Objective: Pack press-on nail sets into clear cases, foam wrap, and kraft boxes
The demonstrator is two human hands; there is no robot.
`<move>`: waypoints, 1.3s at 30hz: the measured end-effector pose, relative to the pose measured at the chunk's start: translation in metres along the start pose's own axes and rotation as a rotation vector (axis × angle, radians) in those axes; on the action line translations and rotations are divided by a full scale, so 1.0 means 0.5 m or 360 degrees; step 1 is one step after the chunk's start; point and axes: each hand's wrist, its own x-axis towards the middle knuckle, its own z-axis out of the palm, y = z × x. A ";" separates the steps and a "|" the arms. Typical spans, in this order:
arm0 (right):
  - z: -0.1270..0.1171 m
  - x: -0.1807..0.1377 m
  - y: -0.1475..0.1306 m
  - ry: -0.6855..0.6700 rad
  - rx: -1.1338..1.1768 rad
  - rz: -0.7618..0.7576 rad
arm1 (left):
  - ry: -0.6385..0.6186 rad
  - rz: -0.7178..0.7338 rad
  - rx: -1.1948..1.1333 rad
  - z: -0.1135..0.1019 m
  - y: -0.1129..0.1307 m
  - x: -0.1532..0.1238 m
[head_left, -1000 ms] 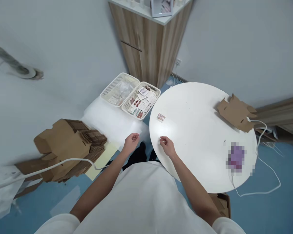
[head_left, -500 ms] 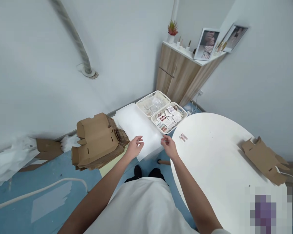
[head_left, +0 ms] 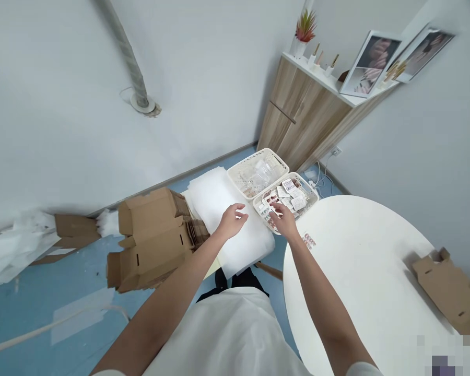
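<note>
My left hand hovers over a stack of white sheets, its fingers parted and nothing between them. At the near side of a white basket is my right hand, fingers apart and holding nothing that I can see. Small cards with rows of press-on nails fill that basket, along with white cards and others. Beside it, a second basket contains clear plastic packets. One more set of nails lies on the round white table, right of my right wrist.
Flat brown cardboard boxes are piled left of the sheets. Another cardboard box lies on the table's right side. A wood-grain cabinet with framed pictures and a potted plant stands behind. White cables hang beside it.
My hands have moved forward, the right one from the gap by the table to the basket of nail cards. The view has turned slightly left.
</note>
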 end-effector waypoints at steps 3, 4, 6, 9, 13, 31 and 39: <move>-0.002 0.082 0.004 0.0017 -0.0148 -0.0075 | -0.0033 -0.0094 -0.0009 0.025 0.011 0.071; 0.002 0.108 0.006 0.0039 -0.0208 -0.0103 | -0.0038 -0.0121 -0.0006 0.032 0.013 0.096; 0.014 0.159 0.010 0.0066 -0.0306 -0.0136 | -0.0051 -0.0163 -0.0009 0.046 0.013 0.147; 0.044 0.228 0.014 -0.0014 -0.0368 -0.0139 | -0.0068 -0.0207 -0.0027 0.067 0.002 0.224; 0.082 0.298 0.017 -0.0165 -0.0460 -0.0046 | -0.0059 -0.0247 0.0002 0.104 -0.027 0.322; 0.112 0.333 0.008 -0.0284 -0.0063 0.0197 | 0.0167 -0.0211 0.0086 0.152 -0.009 0.395; 0.084 0.172 -0.057 0.0153 0.0466 -0.0050 | 0.0375 0.0148 -0.0056 0.098 0.032 0.274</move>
